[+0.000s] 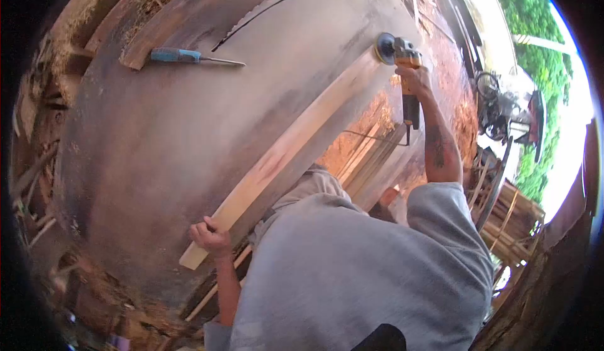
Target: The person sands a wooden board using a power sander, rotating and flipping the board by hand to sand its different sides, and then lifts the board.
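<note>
We have a long, pale plank [302,122] lying at a slant across the dark worktop [145,162], its near end under our left hand [212,238] and its far end at the disc [385,48] of a power tool [409,90]. Our left hand closes over the plank's edge, fingers curled on top; our right hand [413,76] wraps round the tool's body, arm stretched well out. Whether the disc spins or presses hard, we cannot tell. We see no clamp, so we judge that the left hand's hold alone checks the wood: should the disc catch on the end's edge, the plank could swing or kick back towards us. The long reach could also weaken our control, letting the disc tilt and gouge the surface, or slip off the end into the worktop. A dark cord [408,136] hangs from the tool's rear; if it snagged on the stacked boards [371,156] below, it could tug the tool aside. The pale haze over the worktop looks like dust, which could hide the disc's edge. Farther off, a blue-handled tool [176,55] and a jagged strip [261,15] lie loose, and a swinging plank might strike them.
</note>
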Demonstrator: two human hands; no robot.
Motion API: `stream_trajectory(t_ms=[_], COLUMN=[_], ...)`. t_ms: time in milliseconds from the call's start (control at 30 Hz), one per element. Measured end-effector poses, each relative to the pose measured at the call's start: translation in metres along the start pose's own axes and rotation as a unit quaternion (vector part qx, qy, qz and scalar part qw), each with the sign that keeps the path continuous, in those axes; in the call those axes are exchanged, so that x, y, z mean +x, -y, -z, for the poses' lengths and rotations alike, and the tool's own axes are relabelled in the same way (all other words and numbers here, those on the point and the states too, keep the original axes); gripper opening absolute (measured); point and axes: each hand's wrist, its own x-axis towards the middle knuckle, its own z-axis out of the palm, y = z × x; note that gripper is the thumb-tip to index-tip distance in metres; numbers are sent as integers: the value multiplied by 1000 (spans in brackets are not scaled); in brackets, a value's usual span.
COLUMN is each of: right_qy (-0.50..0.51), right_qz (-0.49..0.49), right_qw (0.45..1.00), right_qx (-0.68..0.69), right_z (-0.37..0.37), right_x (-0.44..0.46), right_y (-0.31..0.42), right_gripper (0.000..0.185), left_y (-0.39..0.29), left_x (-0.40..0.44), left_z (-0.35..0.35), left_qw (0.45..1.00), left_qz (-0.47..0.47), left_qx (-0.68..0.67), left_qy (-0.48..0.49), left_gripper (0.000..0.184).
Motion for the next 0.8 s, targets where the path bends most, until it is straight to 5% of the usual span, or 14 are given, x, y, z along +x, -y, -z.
stream_trajectory(t_ms=[167,200,300,567,667,800], right_qy=[14,21,42,118,154,165], right_qz=[40,103,74,57,123,95], right_qw=[998,993,995,991,979,981], right_qx=[-39,62,-51,-36,-44,-41], right_z=[-38,-54,-68,-102,-124,-107], right_x=[-87,-103,-163,-320,-349,-346], right_y=[13,4,21,72,72,92], right_gripper=[33,36,41,47,47,46], left_y=[2,1,-5,-1,-3,5], left_x=[2,2,4,2,3,0], left_z=[-1,0,1,-2,1,-1], left_qw=[1000,1000,1000,999,998,999], left_qz=[-20,-13,-5,-14,-27,-35], left_qx=[3,13,5,-12,-15,-16], left_qy=[-19,-11,-17,-34,-46,-36], left_gripper=[37,35,36,36,35,36])
